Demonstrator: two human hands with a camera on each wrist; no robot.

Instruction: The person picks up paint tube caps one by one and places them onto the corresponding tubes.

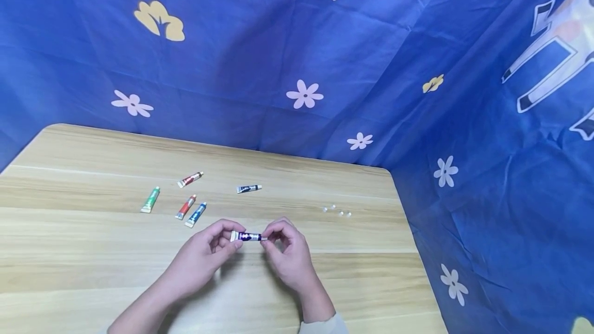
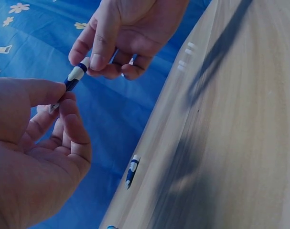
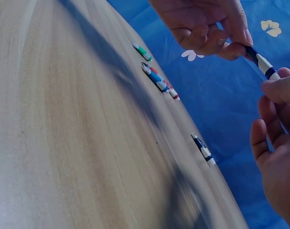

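Above the pale wood-grain tabletop, fingers of left hand and right hand pinch a small purple-and-silver tube, seemingly by flat end and cap; likely light, squashable, safest gripped there.

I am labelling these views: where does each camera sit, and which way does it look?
Head: on the head, facing forward and down at table and blue cloth; left hand, right hand and forearms show.
Left wrist: worn there, facing the purple tube; left hand nearer, right hand beyond.
Right wrist: worn there, same tube ahead; right hand nearer, left beyond.
Both wrist views share the tube.
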